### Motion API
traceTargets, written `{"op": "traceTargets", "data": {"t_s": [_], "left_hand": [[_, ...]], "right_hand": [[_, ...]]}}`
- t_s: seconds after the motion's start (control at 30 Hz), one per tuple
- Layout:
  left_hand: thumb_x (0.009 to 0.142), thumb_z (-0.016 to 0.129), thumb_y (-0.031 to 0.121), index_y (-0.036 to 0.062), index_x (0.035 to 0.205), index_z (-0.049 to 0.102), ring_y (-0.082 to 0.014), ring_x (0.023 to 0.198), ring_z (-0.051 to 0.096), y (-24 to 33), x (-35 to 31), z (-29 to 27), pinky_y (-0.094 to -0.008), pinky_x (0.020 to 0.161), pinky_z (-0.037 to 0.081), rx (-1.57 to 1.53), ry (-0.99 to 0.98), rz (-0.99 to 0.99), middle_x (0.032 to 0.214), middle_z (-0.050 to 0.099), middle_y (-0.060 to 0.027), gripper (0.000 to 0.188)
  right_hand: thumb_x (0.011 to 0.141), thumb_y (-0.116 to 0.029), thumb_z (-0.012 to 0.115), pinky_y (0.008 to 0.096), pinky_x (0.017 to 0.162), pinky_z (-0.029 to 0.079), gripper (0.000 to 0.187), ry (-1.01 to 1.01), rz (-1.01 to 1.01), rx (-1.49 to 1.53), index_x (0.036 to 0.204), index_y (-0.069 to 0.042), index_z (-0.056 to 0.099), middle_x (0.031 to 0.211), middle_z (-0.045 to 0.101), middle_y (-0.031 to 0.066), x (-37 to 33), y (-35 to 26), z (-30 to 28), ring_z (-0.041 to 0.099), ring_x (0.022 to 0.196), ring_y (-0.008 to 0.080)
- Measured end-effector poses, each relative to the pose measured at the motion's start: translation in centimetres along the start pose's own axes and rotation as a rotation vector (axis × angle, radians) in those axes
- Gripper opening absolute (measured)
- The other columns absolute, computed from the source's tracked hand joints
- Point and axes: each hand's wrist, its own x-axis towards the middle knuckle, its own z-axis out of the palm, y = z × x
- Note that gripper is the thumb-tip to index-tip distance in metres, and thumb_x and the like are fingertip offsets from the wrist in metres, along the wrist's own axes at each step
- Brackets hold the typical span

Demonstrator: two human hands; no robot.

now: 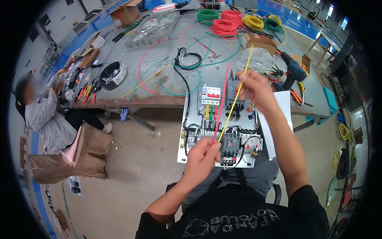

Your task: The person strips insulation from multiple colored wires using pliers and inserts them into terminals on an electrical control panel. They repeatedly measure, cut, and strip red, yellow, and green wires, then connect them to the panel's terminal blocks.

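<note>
Yellow wire (235,96) and red wire (221,104) pinched together in the left hand (201,161), both sticking up over a white board (193,115) of switches on the person's lap. Right hand (258,89) is half-curled at the yellow one, can't tell if it's gripping. Drill (293,67) and wire coils (225,28) sit on the surface (157,71) beyond.

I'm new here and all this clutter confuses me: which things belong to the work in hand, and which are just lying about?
Apparently in the work:
red wire, in the left hand
yellow wire, also there, with the right hand at its upper part
panel below the hands

Apparently just lying about:
drill
wire coils
plastic bag
cardboard boxes
</note>
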Motion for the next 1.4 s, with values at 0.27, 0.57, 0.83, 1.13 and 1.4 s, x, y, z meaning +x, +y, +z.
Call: {"op": "traceTargets", "data": {"t_s": [0.27, 0.57, 0.83, 1.13, 1.4], "left_hand": [[0.108, 0.050, 0.023, 0.0017, 0.114, 0.061, -0.0044, 0.043, 0.043, -0.3, 3.1, -4.1, -0.0195, 0.040, 0.032, -0.141, 0.079, -0.048, 0.076, 0.065, -0.0064, 0.025], [0.110, 0.041, 0.029, 0.0016, 0.117, 0.056, -0.0054, 0.037, 0.034, 2.3, 6.1, -5.4, -0.0210, 0.035, 0.028, -0.443, -0.192, -0.182, 0.068, 0.058, -0.0064, 0.032], [0.109, 0.045, 0.029, -0.0015, 0.122, 0.058, -0.0144, 0.045, 0.050, 0.1, 5.0, -5.2, -0.0265, 0.041, 0.038, -0.406, -0.162, -0.257, 0.073, 0.064, -0.0122, 0.036], [0.108, 0.047, 0.024, -0.0015, 0.112, 0.061, -0.0060, 0.042, 0.036, -0.9, 2.4, -4.0, -0.0213, 0.042, 0.030, -0.343, -0.218, -0.243, 0.063, 0.055, -0.0050, 0.030], [0.109, 0.045, 0.023, -0.0007, 0.108, 0.057, -0.0060, 0.040, 0.032, -0.6, 1.6, -2.7, -0.0233, 0.042, 0.027, -0.636, -0.350, -0.266, 0.059, 0.050, -0.0028, 0.027]], "right_hand": [[0.101, -0.024, 0.063, 0.0216, 0.049, 0.048, 0.018, -0.101, 0.062, 0.243, 0.104, -0.006, 0.061, 0.079, 0.066, 0.0040, -1.1, 1.9, 2.3, 0.061, 0.058, 0.0084], [0.097, -0.019, 0.068, 0.0208, 0.046, 0.047, 0.021, -0.170, 0.179, 0.133, 0.107, -0.002, 0.061, 0.075, 0.064, 0.0023, -0.5, 3.5, 8.2, 0.058, 0.054, 0.0083], [0.098, -0.023, 0.068, 0.0231, 0.047, 0.045, 0.021, -0.104, 0.141, 0.254, 0.089, -0.005, 0.062, 0.073, 0.060, 0.0003, 1.6, 3.5, 5.9, 0.055, 0.054, 0.0072], [0.099, -0.021, 0.067, 0.0219, 0.048, 0.044, 0.017, 0.116, -0.018, 0.276, 0.095, -0.004, 0.064, 0.076, 0.063, 0.0006, 5.9, 1.2, 0.7, 0.054, 0.056, 0.0049], [0.095, -0.018, 0.071, 0.0220, 0.047, 0.043, 0.015, 0.089, -0.144, 0.347, 0.090, -0.006, 0.065, 0.070, 0.062, -0.0006, 6.9, 0.4, -2.0, 0.055, 0.054, 0.0057]]}}
